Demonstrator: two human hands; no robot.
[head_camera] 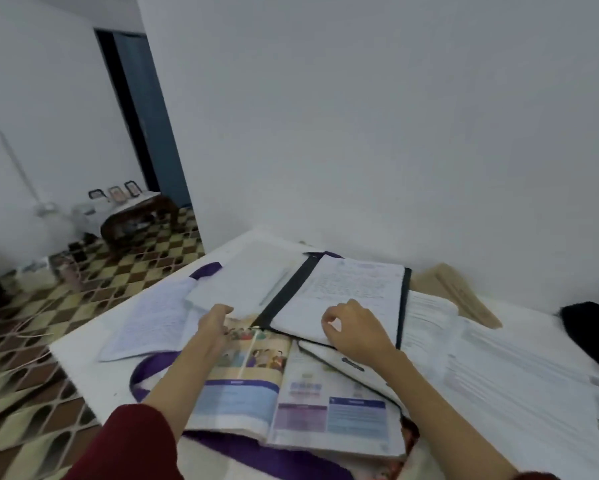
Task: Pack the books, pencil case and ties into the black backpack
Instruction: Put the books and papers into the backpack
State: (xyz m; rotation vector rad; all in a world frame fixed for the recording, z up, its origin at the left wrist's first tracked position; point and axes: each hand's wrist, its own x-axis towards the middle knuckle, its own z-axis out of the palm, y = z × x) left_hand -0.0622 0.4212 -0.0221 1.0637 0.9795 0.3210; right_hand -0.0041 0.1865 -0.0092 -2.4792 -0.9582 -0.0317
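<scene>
Our left hand (215, 322) had its fingers curled over the near edge of the open black-edged notebook (339, 296); our right hand (355, 329) rested on its right page, loosely curled, grasping nothing. Beneath lay an open colourful textbook (291, 393), purple ties (145, 372) alongside. The black backpack (592, 327) sat far right on the white table (80, 355), by a white wall (360, 116).

White walls (360, 116), checkered floor (31, 323), blue door (149, 109), low wooden table (135, 216)
</scene>
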